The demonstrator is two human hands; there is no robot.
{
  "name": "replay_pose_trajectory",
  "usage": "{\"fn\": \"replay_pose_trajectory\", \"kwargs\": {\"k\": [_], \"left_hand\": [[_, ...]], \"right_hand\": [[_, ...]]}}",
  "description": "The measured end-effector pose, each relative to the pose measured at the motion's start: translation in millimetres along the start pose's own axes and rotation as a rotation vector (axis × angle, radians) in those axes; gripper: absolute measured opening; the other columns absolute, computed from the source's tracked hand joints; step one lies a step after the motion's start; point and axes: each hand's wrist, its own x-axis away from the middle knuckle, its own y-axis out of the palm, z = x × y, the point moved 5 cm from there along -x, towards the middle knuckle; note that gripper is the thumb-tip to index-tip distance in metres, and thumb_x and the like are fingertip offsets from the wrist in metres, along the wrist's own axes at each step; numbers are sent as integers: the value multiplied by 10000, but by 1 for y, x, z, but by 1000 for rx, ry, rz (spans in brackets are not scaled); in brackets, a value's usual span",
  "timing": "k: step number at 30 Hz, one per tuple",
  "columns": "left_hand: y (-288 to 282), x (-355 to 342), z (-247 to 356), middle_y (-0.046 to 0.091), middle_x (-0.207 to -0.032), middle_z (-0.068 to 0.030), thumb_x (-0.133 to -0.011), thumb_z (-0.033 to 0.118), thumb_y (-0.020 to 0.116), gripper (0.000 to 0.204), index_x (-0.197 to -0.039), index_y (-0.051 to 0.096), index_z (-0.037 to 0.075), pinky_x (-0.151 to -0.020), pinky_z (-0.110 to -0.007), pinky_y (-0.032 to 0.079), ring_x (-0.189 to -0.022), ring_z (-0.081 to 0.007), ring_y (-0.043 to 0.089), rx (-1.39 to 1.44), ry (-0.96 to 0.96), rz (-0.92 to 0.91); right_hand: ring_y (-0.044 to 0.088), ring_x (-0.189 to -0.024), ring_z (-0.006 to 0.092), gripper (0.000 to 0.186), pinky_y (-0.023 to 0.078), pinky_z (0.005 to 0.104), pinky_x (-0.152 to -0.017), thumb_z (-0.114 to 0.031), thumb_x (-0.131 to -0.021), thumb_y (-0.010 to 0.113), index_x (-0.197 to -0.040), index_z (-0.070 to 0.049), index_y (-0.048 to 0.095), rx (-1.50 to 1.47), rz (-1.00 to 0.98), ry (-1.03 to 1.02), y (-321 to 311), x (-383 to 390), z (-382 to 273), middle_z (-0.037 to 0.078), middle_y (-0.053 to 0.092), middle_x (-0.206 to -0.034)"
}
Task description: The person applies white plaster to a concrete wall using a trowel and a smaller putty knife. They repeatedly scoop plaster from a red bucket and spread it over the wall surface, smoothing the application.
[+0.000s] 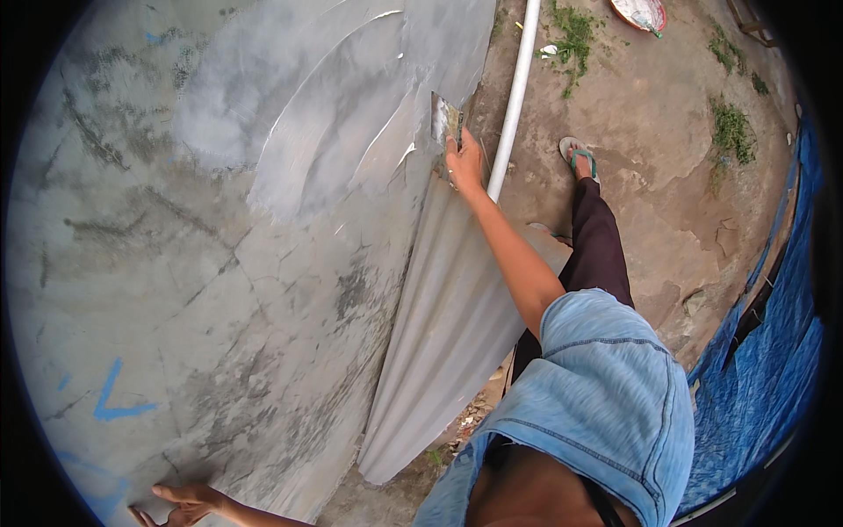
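grey wall (176, 290): fills the left side, cracked and stained, with blue marks low down.
bare ground (650, 237): runs along the right, dotted with weeds; the person stands here, seemingly to keep the wall within arm's reach.
pale coat (342, 114): smooth patch on the upper wall, its curved ridges probably left by a flat edge.
blue tarp (755, 378): hangs in folds at the far right.
corrugated sheet (448, 316): set along the wall's foot, perhaps to shield that edge.
white pipe (515, 101): runs just beside the right hand.
red-rimmed basin (641, 13): whitish inside, set well apart, likely clear of the feet.
right hand (465, 164): fingers pinching the scraper at its near end, presumably leaving the blade free.
left hand (186, 505): holds nothing visible, fingers spread near the wall, maybe for balance; contact i cannot tell.
scraper (443, 120): at the coat's right border, blade smeared whitish.
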Motion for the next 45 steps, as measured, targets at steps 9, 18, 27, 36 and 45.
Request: {"fn": "replay_pose_trajectory", "kwargs": {"k": [9,18,27,36,45], "left_hand": [[-4,4,-4,409,-1202,-166,-885,418,701,692,-1278,349,-30,-997,-486,348,-1110,-308,432,41,-51,-4],[6,7,-1,414,-1186,-172,-878,433,702,688,-1256,360,-28,-984,-489,351,-1090,-306,439,68,-55,-77],[-5,-1,-2,420,-1160,-165,-893,420,679,640,-1242,375,-23,-983,-474,342,-1077,-306,437,52,35,-14],[-2,-5,13,414,-1157,-160,-890,472,673,673,-1238,371,-19,-981,-469,348,-1074,-299,433,-23,37,-31],[-1,-1,3,413,-1157,-157,-890,489,670,682,-1236,370,-16,-979,-467,351,-1073,-296,433,-2,56,2]], "right_hand": [[612,-670,269,416,469,370,-658,-162,-915,590,-1324,-88,602,78,-391,262,0,23,-70,190,602,-682],[650,-1157,247,574,575,302,-858,139,-776,539,-1297,-83,632,-234,-556,-109,-32,146,-179,149,628,-1303],[413,-605,20,206,318,242,-510,-111,-971,578,-1131,-20,670,-57,-374,322,-53,104,-80,-19,530,-670],[520,-706,85,214,413,277,-648,-57,-948,567,-1140,-4,645,-113,-307,380,18,21,58,16,659,-860],[537,-660,106,214,434,286,-633,-99,-901,614,-1072,13,674,46,-182,359,26,13,47,51,651,-747]]}}
